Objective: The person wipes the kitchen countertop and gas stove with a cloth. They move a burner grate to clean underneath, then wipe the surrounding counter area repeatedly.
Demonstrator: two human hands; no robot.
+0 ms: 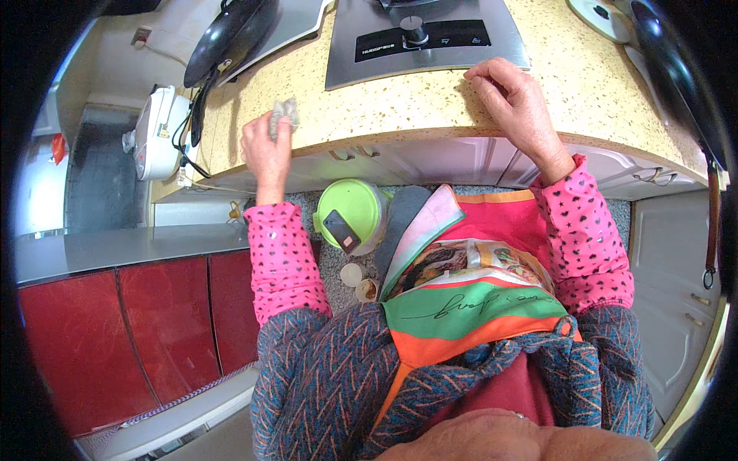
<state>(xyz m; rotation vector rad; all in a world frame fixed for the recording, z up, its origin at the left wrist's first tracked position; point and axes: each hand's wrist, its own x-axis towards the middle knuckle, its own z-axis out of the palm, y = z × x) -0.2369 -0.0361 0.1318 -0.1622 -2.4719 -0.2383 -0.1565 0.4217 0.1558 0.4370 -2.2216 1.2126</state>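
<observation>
My left hand (265,150) grips a crumpled grey cleaning cloth (283,118) at the front of the yellow speckled countertop (369,109). Curled loosely, my right hand (516,109) rests by the front right corner of the steel gas cooktop (346,55), with nothing visible in its fingers. Between the hands lies a bare stretch of counter in front of the black control panel and its knob (414,31). Both forearms wear pink patterned sleeve covers (285,259).
A black wok (225,46) leans at the back left, near a white appliance (164,132) with dark cords. Another dark pan (674,75) and a white lid (599,20) are at right. Below stands a green-lidded bucket (351,201) bearing a phone (342,231).
</observation>
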